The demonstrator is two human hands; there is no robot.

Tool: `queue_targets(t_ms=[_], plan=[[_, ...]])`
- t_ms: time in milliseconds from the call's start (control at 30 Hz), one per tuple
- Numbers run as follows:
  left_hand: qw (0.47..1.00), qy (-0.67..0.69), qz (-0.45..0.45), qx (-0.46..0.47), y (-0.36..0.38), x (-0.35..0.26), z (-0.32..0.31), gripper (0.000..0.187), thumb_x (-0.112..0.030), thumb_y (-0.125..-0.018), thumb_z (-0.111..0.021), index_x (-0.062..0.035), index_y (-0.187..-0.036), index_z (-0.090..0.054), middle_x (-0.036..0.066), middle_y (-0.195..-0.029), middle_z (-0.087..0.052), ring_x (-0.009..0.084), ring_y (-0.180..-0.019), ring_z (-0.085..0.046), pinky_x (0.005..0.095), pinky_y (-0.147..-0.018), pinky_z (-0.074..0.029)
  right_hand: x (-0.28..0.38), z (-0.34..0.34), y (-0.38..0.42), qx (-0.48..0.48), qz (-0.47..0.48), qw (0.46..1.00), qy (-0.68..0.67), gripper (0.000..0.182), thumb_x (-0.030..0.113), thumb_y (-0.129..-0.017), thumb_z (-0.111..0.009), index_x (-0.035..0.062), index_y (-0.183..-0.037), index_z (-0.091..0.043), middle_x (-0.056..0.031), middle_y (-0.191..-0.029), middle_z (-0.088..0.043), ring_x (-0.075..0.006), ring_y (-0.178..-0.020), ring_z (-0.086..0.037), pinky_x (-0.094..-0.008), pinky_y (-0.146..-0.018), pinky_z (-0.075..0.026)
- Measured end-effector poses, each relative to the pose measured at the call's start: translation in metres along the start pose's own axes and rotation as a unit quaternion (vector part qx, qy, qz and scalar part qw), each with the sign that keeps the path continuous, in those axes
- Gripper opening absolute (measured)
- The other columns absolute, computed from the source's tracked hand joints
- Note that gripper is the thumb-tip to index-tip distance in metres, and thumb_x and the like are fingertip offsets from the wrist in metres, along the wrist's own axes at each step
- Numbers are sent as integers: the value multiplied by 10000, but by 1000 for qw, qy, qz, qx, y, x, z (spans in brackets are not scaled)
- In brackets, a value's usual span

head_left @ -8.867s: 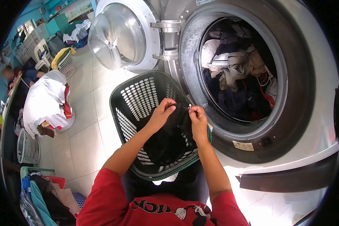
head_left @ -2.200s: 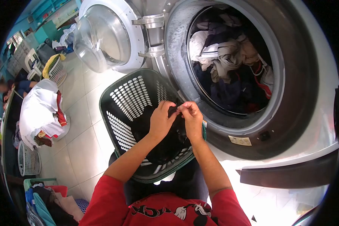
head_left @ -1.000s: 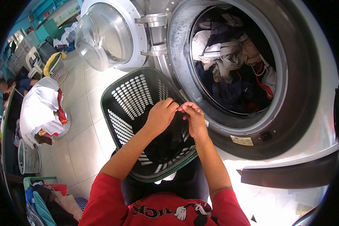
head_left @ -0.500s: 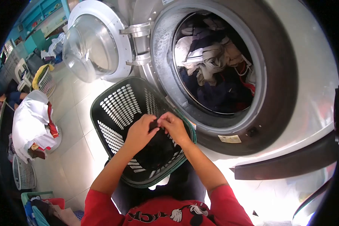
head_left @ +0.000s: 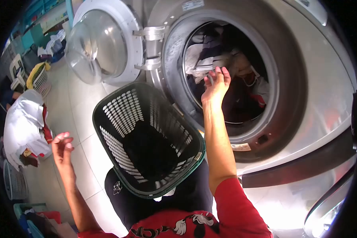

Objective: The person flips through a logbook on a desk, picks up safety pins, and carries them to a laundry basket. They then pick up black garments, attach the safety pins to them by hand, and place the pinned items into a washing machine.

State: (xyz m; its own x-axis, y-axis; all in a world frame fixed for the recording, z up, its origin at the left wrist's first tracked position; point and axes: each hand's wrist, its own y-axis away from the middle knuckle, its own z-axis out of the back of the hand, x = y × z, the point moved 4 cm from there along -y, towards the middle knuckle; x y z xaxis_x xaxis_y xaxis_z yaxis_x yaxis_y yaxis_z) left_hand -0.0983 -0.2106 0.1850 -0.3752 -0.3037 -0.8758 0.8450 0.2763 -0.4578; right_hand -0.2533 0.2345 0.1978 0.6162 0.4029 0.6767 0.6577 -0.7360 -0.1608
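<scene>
My right hand (head_left: 217,86) is raised in front of the washer's round opening (head_left: 271,87), its fingers apart and nothing in them. Behind it, a heap of pale and dark clothes (head_left: 200,59) lies inside the drum. Out to the left, over the tiled floor, my left hand (head_left: 63,148) is empty with loosely curled, separated fingers. A dark green laundry basket (head_left: 103,137) rests tilted at my lap, with black cloth (head_left: 148,148) at its bottom.
The round glass door (head_left: 97,47) hangs open at the washer's left. White laundry (head_left: 23,125) is piled at the left, near a white basket (head_left: 15,180). Another basket (head_left: 41,83) with yellow cloth stands farther back. Part of another person (head_left: 8,97) shows at the left edge.
My hands have parted from above the basket. The right one has moved up to the drum opening, the left one out to the left. The small dark item between their fingers is no longer held.
</scene>
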Motion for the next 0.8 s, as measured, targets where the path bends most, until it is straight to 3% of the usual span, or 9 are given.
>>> queue_targets(t_ms=[133, 233, 367, 500, 567, 600, 667, 733, 800], plan=[[994, -55, 41, -81, 15, 6, 47, 301, -229, -842, -517, -80, -1101, -482, 45, -1102, -521, 147, -952, -499, 261, -756, -367, -25, -7, -11, 48, 0, 995, 86, 218, 142, -822, -492, 136, -1028, -420, -3, -958, -468, -119, -792, -467, -272, -620, -377], [991, -65, 74, -87, 33, 13, 67, 297, -249, -839, -521, -73, -1078, -499, 44, -1107, -522, 146, -973, -493, 262, -760, -356, -37, -22, -30, 141, 5, 982, 126, 354, 54, -761, -509, 88, -1104, -431, -111, -1024, -435, -188, -839, -518, -316, -662, -485], [984, -115, 99, -97, 64, 34, 98, 266, -243, -845, -508, -75, -1051, -510, 45, -1075, -535, 164, -934, -524, 274, -738, -389, -78, 17, -125, 159, 144, 802, 557, 497, 234, -679, -622, 248, -1154, -478, -162, -1222, -359, -339, -1056, -448, -481, -859, -381], [977, -108, 140, -119, 85, 54, 117, 250, -251, -853, -491, -88, -1042, -510, 36, -1082, -530, 150, -945, -507, 276, -745, -374, -55, 26, -107, 74, 98, 727, 676, 585, 381, -688, -606, 334, -1230, -391, -106, -1384, -196, -310, -1271, -164, -531, -972, -219], [975, -99, 152, -131, 89, 56, 121, 250, -257, -853, -491, -90, -1038, -510, 37, -1085, -528, 146, -950, -502, 278, -747, -370, -46, 31, -98, 131, 129, 570, 801, 640, 332, -683, -625, 256, -1262, -364, -151, -1392, -166, -383, -1268, -133, -481, -1026, -129], [974, -101, 156, -133, 91, 56, 120, 248, -259, -853, -491, -92, -1036, -511, 37, -1086, -529, 145, -954, -500, 281, -751, -369, -87, 87, -156, 215, 220, 400, 863, 685, 372, -710, -595, 198, -1304, -302, -150, -1394, -163, -381, -1284, -67, -507, -1021, -139], [973, -102, 156, -132, 92, 56, 118, 247, -261, -854, -491, -94, -1035, -511, 38, -1086, -529, 143, -959, -497, 285, -756, -368, -94, 164, -177, 58, 117, 518, 845, 616, 382, -743, -543, 129, -1276, -364, -150, -1330, -323, -385, -1252, -207, -518, -992, -207], [974, -117, 152, -118, 95, 59, 117, 252, -255, -853, -496, -86, -1039, -510, 48, -1080, -536, 148, -942, -513, 273, -743, -379, -112, 210, -224, 200, -15, 399, 895, 564, 428, -758, -489, 105, -1219, -449, -172, -1219, -459, -396, -1143, -392, -531, -926, -304], [975, -111, 156, -109, 96, 63, 113, 250, -239, -855, -497, -77, -1046, -508, 57, -1077, -542, 157, -945, -522, 272, -747, -391, -101, 186, -207, 241, -75, 390, 886, 564, 435, -761, -489, 98, -1211, -454, -165, -1188, -477, -366, -1104, -420, -497, -896, -328]])
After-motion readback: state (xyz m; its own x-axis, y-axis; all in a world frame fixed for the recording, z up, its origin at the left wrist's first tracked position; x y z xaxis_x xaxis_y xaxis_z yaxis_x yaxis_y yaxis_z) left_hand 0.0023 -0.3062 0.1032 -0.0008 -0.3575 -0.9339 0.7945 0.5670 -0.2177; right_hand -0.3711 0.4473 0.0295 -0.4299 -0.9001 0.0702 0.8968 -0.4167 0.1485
